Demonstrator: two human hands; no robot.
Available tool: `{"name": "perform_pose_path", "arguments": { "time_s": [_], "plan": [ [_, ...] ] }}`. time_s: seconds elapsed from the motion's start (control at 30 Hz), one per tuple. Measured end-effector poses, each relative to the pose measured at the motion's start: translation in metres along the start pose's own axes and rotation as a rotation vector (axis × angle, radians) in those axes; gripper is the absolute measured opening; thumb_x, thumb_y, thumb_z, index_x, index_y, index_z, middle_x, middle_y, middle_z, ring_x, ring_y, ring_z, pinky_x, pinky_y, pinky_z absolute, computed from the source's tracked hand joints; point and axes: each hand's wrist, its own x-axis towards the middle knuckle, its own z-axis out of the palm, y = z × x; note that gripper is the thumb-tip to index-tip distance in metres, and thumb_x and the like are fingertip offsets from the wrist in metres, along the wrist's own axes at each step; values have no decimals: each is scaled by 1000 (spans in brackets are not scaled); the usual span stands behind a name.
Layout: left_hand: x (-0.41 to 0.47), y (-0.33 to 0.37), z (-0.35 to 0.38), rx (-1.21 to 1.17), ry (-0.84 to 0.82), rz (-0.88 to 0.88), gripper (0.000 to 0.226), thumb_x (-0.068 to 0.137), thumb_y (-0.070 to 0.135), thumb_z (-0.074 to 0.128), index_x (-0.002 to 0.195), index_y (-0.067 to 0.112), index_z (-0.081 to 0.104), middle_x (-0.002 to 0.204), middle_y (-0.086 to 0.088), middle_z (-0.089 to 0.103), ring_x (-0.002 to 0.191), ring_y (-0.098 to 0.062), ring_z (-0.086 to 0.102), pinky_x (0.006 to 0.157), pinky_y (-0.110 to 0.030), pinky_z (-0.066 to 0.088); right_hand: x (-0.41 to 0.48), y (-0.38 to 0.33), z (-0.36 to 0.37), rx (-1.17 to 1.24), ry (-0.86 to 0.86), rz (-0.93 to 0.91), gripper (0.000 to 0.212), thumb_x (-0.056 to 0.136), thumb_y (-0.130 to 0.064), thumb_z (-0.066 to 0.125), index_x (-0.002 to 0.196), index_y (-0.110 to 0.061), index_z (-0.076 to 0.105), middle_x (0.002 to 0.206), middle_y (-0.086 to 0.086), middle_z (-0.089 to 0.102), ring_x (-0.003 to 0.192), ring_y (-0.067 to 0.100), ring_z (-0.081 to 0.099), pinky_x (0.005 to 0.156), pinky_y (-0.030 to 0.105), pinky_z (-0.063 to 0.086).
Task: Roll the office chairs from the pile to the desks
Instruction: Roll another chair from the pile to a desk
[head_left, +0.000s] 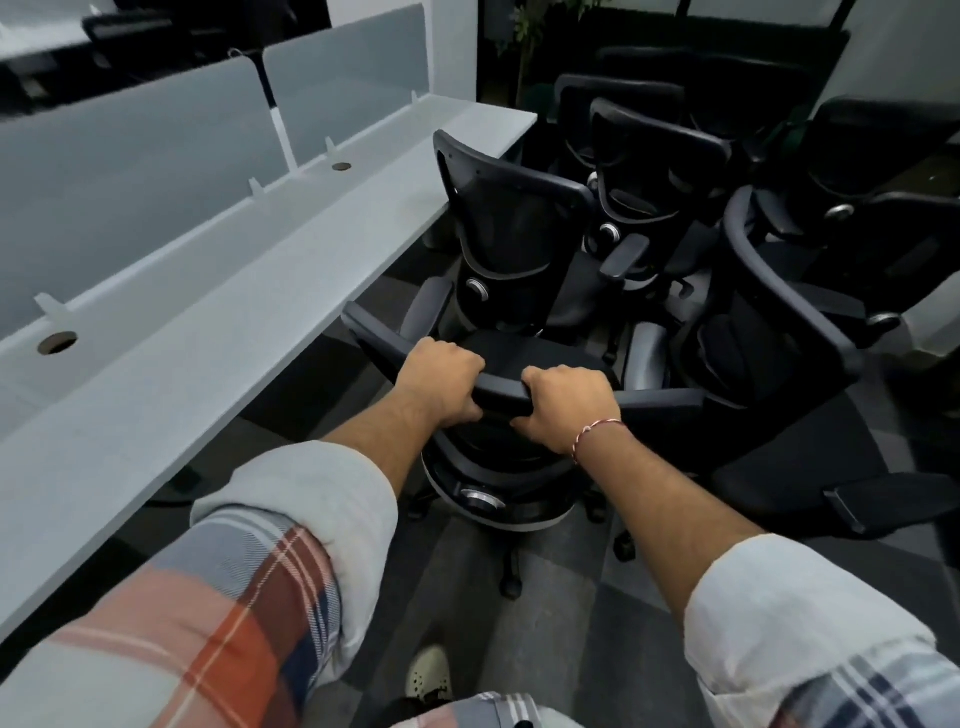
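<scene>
Beside grey desks (208, 338), left hand (441, 382) and right hand (569, 405) grip a black mesh chair (519, 356).

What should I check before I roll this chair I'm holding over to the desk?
1. Left hand grip on the held chair: ok, fingers curled over its top rail.
2. Right hand grip: ok, curled over the same rail.
3. Path ahead: not ok, the chair ahead stands right in front.
4. Right side: not ok, the right-side chair crowds close.
5. Desk clearance on the left: cannot tell, the rail's end looks near its edge.
6. Casters free: cannot tell, mostly hidden.
</scene>
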Motion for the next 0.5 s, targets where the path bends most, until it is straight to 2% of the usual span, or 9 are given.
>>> {"name": "perform_pose_path", "arguments": {
  "time_s": [0.2,0.33,0.5],
  "plan": [
    [-52,20,-7,34,-22,-56,36,74,52,67,67,30,39,65,11,47,66,-16,48,71,-32,32,-47,-17,-4,19,18,-94,34,80,-51,62,87,-24,42,86,1,65,78,28,64,61,33,36],
    [-96,41,-7,48,0,-106,32,73,52,66,67,30,43,62,12,46,65,-15,53,69,-31,34,-84,-28,-3,25,51,-164,36,81,-51,63,87,-22,42,79,0,61,71,28,60,59,33,35],
    [-145,69,-11,67,-8,-208,32,74,51,66,70,29,44,63,11,45,73,-20,62,73,-34,39,-124,-39,-3,32,64,-227,38,82,-51,63,87,-21,42,71,-3,48,67,27,57,58,33,35]
  ]
}}
